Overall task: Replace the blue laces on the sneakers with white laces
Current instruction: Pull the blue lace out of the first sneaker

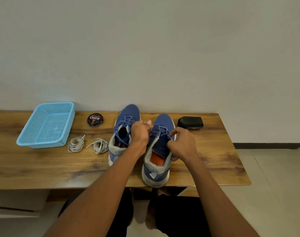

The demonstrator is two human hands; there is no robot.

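Observation:
Two blue sneakers stand side by side on the wooden table [43, 165], toes toward the wall. The left sneaker [123, 132] keeps its blue lace, loosened. On the right sneaker [158, 151], my left hand [139, 133] pinches the blue lace [160, 129] near the upper eyelets. At the sneaker's right side my right hand [181, 142] grips its collar, with the index finger hooked at the lace. Left of the sneakers lie two coiled white laces [76, 144] [100, 145].
A light blue plastic basket [46, 125] sits at the table's left end. A round tin of shoe polish [95, 119] is behind the white laces. A black shoe brush [190, 123] lies at the back right. The right sneaker's heel overhangs the table's front edge.

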